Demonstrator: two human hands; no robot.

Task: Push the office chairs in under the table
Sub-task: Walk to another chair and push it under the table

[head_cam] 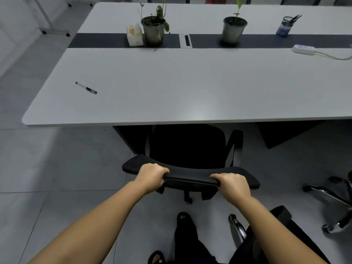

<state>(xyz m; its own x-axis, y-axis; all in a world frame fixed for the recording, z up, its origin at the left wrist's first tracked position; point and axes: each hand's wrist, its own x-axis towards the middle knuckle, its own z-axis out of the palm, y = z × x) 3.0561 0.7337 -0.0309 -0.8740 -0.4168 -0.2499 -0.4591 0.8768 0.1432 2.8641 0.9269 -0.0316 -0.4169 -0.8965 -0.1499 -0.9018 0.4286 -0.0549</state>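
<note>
No brand name or legible writing can be made out anywhere; the small white box (134, 35) on the table carries an orange printed picture, but any lettering on it is too blurred to be read.

A black office chair (187, 147) is seen from behind and above, facing the table (171, 88). Its seat is dark and partly tucked under the near table edge, while its curved backrest top remains out on the near side. A black armrest is visible on the right of the seat, and a castor is seen below the backrest on the grey tiled floor (57, 159). The backrest top is padded, with a line of light stitching along its rear edge.

The backrest top is gripped by both hands, set apart from each other. The left hand (152, 176) is clamped on the left part of the top, the fingers wrapped over the front. The right hand (233, 184) is clamped on the right part in the same way.

The chrome base (331, 199) of a second chair is seen on the floor at the right, clear of the table.

On the tabletop, a pen (86, 88) lies near the left end, and two potted plants (154, 29) (234, 28), a pen holder (285, 26) and a white power strip (303, 49) are placed along the dark middle strip.
</note>
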